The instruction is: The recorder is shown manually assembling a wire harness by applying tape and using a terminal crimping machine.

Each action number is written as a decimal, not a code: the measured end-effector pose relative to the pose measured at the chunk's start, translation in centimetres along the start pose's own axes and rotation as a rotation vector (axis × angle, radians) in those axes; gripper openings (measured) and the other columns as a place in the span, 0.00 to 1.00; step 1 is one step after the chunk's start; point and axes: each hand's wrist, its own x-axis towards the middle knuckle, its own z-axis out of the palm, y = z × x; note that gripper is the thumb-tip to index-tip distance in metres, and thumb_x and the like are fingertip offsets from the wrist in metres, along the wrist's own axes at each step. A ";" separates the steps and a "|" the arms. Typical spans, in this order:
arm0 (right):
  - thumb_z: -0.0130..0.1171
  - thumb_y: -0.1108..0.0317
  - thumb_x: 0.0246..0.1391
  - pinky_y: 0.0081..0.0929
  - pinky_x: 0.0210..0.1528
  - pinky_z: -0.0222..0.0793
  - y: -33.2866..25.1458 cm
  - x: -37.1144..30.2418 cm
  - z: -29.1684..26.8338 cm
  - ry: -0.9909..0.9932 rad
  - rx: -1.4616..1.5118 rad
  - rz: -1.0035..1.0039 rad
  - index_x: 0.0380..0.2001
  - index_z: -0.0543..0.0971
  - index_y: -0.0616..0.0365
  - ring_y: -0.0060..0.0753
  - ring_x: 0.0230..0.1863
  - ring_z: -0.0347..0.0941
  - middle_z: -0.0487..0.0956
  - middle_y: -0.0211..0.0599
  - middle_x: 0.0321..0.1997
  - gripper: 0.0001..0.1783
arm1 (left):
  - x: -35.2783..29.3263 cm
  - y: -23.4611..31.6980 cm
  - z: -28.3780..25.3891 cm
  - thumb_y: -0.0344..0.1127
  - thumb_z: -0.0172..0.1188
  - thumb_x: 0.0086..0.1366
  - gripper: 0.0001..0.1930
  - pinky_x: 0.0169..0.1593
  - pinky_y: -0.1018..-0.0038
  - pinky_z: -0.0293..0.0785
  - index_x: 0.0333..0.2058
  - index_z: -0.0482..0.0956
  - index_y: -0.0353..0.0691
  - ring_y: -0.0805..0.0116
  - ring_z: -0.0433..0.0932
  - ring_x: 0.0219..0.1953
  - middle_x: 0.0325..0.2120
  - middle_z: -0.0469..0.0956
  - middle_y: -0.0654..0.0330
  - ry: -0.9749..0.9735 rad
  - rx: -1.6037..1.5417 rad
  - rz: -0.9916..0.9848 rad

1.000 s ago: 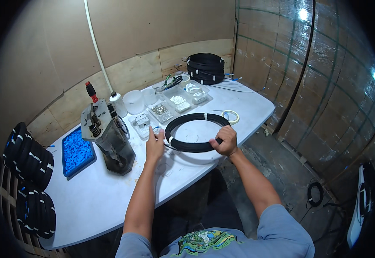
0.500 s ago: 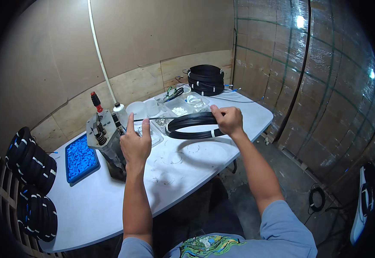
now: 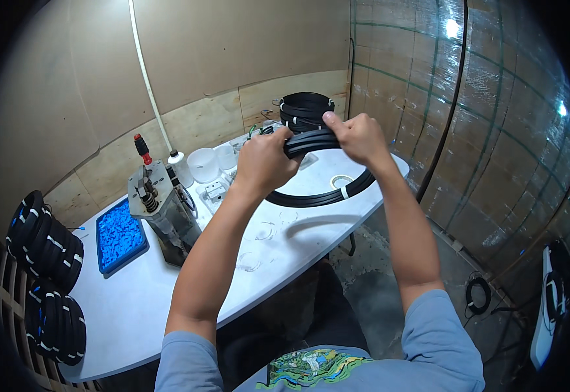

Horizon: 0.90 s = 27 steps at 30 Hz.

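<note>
A coil of black cable (image 3: pixel 314 142) is held up over the table, tilted, with a white tie (image 3: pixel 344 191) round its near side. My left hand (image 3: pixel 265 163) is closed round the coil's far side, its thumb pressed on top. Close by on the same stretch, my right hand (image 3: pixel 362 139) is closed too, thumb along the strands. The palms hide part of the bundle. Through the ring shows a pale round roll (image 3: pixel 341 181) on the white table (image 3: pixel 128 320). Behind the hands stands a stack of black cable coils (image 3: pixel 306 112).
To the left stands a metal hand press (image 3: pixel 167 209) with a red-and-black handle (image 3: pixel 142 149), beside a blue tray (image 3: pixel 126 262) of small blue pieces. A white bottle (image 3: pixel 180 168) and clear tubs (image 3: pixel 203 164) sit behind. More coils (image 3: pixel 47 242) are stacked at the left edge.
My left hand has moved right and up from the loose cable end and now grips the coil. My right hand has risen slightly, and the coil has tilted and lifted.
</note>
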 end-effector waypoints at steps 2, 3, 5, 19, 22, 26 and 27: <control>0.53 0.29 0.58 0.36 0.22 0.63 0.6 0.5 -1.4 0.037 0.029 0.007 0.07 0.74 0.66 0.35 0.13 0.63 0.65 0.40 0.07 0.47 | 0.1 -0.4 -0.3 0.43 0.70 0.58 0.15 0.34 0.60 0.78 0.33 0.80 0.38 0.47 0.82 0.28 0.22 0.81 0.49 -0.031 -0.158 0.010; 0.53 0.29 0.58 0.36 0.22 0.63 0.6 0.6 -1.8 0.038 0.029 0.006 0.07 0.74 0.66 0.35 0.13 0.63 0.65 0.40 0.07 0.47 | 0.1 -0.4 -0.3 0.43 0.70 0.58 0.15 0.34 0.60 0.78 0.33 0.80 0.38 0.47 0.82 0.28 0.22 0.81 0.49 -0.030 -0.159 0.011; 0.53 0.25 0.55 0.36 0.22 0.62 0.0 0.8 -2.9 -0.002 0.019 0.024 0.04 0.73 0.64 0.34 0.13 0.63 0.63 0.36 0.05 0.49 | 0.1 -0.2 -0.3 0.43 0.69 0.61 0.15 0.32 0.62 0.76 0.32 0.79 0.35 0.48 0.81 0.26 0.22 0.81 0.48 -0.013 -0.377 0.007; 0.59 0.67 0.63 0.21 0.22 0.71 7.5 -0.3 0.5 -0.125 0.386 -0.031 0.64 0.69 0.44 0.22 0.27 0.77 0.78 0.30 0.32 0.26 | -0.2 -5.1 0.0 0.50 0.66 0.66 0.18 0.20 0.78 0.61 0.33 0.76 0.40 0.80 0.62 0.17 0.20 0.62 0.71 -0.214 -1.038 -0.898; 0.59 0.63 0.63 0.24 0.22 0.71 9.0 -0.2 3.3 -0.231 0.376 0.188 0.63 0.71 0.48 0.23 0.22 0.77 0.79 0.31 0.30 0.26 | -1.9 -8.3 2.6 0.41 0.68 0.65 0.15 0.21 0.77 0.64 0.41 0.77 0.37 0.78 0.66 0.19 0.20 0.67 0.68 -0.270 -1.135 -0.968; 0.58 0.64 0.64 0.24 0.19 0.69 12.4 -0.6 7.2 -0.351 0.378 0.393 0.61 0.73 0.51 0.24 0.21 0.77 0.79 0.31 0.30 0.22 | -4.9 -10.6 6.7 0.31 0.65 0.65 0.16 0.25 0.74 0.72 0.49 0.75 0.31 0.71 0.77 0.24 0.27 0.77 0.59 -0.276 -0.879 -0.855; 0.58 0.63 0.63 0.26 0.20 0.70 13.5 -0.7 8.7 -0.379 0.372 0.422 0.61 0.73 0.51 0.25 0.21 0.78 0.80 0.32 0.29 0.23 | -5.7 -11.2 7.8 0.31 0.64 0.66 0.16 0.26 0.73 0.75 0.50 0.76 0.29 0.68 0.81 0.25 0.28 0.78 0.56 -0.280 -0.828 -0.870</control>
